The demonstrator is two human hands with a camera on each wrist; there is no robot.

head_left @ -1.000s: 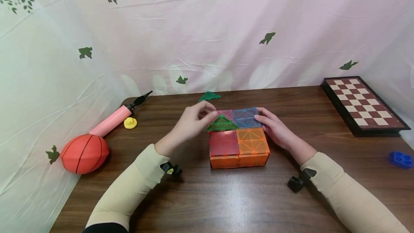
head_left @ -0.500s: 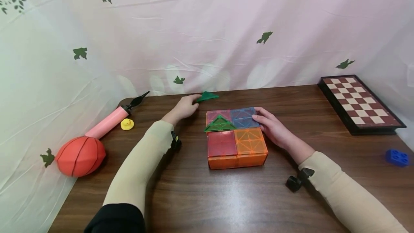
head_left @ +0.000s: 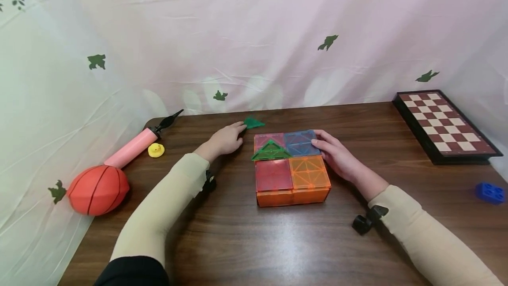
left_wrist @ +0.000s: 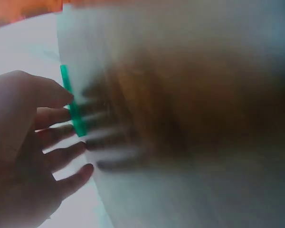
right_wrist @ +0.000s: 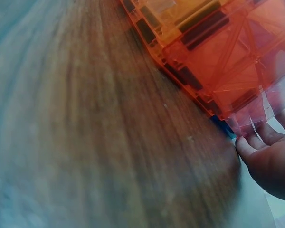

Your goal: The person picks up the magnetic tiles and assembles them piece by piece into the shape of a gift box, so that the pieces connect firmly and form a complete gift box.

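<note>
A low box of translucent magnetic tiles (head_left: 274, 175) stands on the table, its top made of red, orange, blue and pink squares. My right hand (head_left: 337, 156) holds its back right corner, thumb on the blue tile (head_left: 299, 143) and fingers behind. In the right wrist view, the box's orange side (right_wrist: 228, 61) shows, with the fingertips at its far corner. A green triangle tile (head_left: 271, 150) sits on the pink one. Behind the box, my left hand (head_left: 225, 139) reaches fairly straight fingers to a second green triangle tile (head_left: 254, 122). The left wrist view shows that tile (left_wrist: 73, 107) edge-on at the fingertips.
On the left lie a red ball (head_left: 98, 190), a pink hand pump (head_left: 131, 148) and a yellow rubber duck (head_left: 156, 150). A chessboard (head_left: 446, 125) is at the back right, with a blue building brick (head_left: 490, 193) in front. A printed curtain (head_left: 270, 47) hangs behind the table.
My left hand has left the green triangle on the box and reached back to the loose one. That loose tile has shifted slightly toward me. My right hand keeps its hold on the box.
</note>
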